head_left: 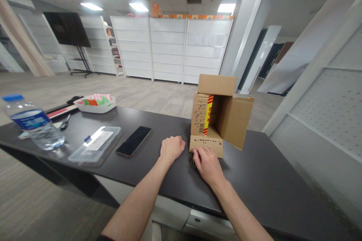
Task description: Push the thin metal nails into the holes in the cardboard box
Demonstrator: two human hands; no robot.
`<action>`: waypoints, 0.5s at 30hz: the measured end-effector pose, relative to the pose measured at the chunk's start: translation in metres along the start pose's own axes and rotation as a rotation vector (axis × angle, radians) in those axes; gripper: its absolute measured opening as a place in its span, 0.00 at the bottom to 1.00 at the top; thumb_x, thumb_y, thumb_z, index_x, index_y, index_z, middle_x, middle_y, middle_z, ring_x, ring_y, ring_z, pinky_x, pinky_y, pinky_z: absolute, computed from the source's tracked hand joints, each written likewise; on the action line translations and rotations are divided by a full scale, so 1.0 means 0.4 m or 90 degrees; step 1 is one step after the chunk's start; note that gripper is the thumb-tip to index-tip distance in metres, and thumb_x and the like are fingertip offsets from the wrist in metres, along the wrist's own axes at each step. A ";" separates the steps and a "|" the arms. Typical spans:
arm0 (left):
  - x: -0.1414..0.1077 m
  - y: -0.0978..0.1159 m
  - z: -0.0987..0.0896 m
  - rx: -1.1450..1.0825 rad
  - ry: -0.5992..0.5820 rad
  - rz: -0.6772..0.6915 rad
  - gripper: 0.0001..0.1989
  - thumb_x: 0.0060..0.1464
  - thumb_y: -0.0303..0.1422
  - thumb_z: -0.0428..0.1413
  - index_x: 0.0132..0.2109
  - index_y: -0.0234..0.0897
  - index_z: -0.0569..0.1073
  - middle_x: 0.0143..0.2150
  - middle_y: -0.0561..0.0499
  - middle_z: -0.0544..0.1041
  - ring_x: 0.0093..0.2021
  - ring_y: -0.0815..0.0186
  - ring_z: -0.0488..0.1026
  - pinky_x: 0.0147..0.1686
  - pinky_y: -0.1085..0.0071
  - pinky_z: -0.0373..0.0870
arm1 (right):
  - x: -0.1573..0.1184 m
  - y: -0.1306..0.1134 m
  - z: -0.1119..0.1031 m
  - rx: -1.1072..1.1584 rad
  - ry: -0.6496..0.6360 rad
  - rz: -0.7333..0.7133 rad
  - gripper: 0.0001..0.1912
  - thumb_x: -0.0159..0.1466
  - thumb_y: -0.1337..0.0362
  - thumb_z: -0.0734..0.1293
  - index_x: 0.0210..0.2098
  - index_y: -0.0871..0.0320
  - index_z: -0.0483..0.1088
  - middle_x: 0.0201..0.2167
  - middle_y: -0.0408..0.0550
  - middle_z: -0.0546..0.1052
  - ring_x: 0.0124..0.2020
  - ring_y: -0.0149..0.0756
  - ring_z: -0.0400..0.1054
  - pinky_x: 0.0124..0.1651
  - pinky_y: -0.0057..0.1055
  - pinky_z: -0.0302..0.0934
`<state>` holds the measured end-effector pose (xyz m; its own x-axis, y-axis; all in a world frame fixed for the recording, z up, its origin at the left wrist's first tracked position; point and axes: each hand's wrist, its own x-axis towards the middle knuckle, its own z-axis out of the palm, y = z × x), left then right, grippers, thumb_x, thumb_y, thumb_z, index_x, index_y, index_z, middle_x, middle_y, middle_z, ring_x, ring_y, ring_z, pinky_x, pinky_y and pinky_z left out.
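Watching remotely, I see the open cardboard box (199, 118) on the black desk (254, 180). My right hand (208, 162) curls at the box's front flap (206, 143) by thin metal pins (192, 163), whether gripping I cannot tell; left of the box, my left hand (172, 147) is loosely fisted.

The right hand (208, 163) partly hides the box (226, 118).

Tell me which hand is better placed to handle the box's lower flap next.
Probably the right hand: its fingers are at the lower flap, while the left hand sits apart, beside the box.
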<state>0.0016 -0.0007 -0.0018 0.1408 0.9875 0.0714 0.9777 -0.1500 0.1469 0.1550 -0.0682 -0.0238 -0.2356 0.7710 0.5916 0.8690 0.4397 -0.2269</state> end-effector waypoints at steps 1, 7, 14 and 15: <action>-0.001 0.001 -0.002 -0.002 -0.004 -0.001 0.20 0.59 0.37 0.41 0.41 0.37 0.76 0.39 0.39 0.78 0.41 0.54 0.76 0.41 0.62 0.67 | 0.000 0.000 0.001 0.001 0.002 0.001 0.15 0.69 0.66 0.52 0.34 0.58 0.68 0.30 0.49 0.74 0.34 0.39 0.66 0.40 0.34 0.54; -0.003 0.004 -0.006 -0.001 -0.011 -0.019 0.19 0.59 0.38 0.41 0.42 0.38 0.76 0.40 0.39 0.78 0.42 0.54 0.75 0.42 0.63 0.66 | -0.001 0.005 0.008 0.023 0.002 0.015 0.11 0.68 0.66 0.54 0.36 0.58 0.68 0.31 0.50 0.74 0.35 0.40 0.67 0.40 0.35 0.55; 0.000 -0.002 0.003 0.000 0.002 0.001 0.19 0.59 0.37 0.41 0.41 0.38 0.76 0.39 0.40 0.78 0.41 0.54 0.76 0.41 0.62 0.67 | -0.005 0.011 0.007 0.071 -0.003 0.041 0.09 0.67 0.66 0.57 0.36 0.57 0.68 0.32 0.49 0.75 0.37 0.40 0.68 0.41 0.35 0.57; 0.000 -0.002 0.004 0.002 0.003 0.000 0.19 0.59 0.37 0.41 0.41 0.38 0.76 0.39 0.40 0.78 0.41 0.54 0.76 0.41 0.62 0.67 | -0.005 0.011 0.005 0.084 0.002 0.045 0.09 0.67 0.66 0.56 0.37 0.57 0.68 0.33 0.49 0.75 0.37 0.40 0.68 0.42 0.35 0.57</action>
<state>0.0009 -0.0005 -0.0034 0.1401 0.9873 0.0753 0.9781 -0.1499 0.1443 0.1583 -0.0667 -0.0276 -0.1740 0.8005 0.5735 0.8190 0.4410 -0.3672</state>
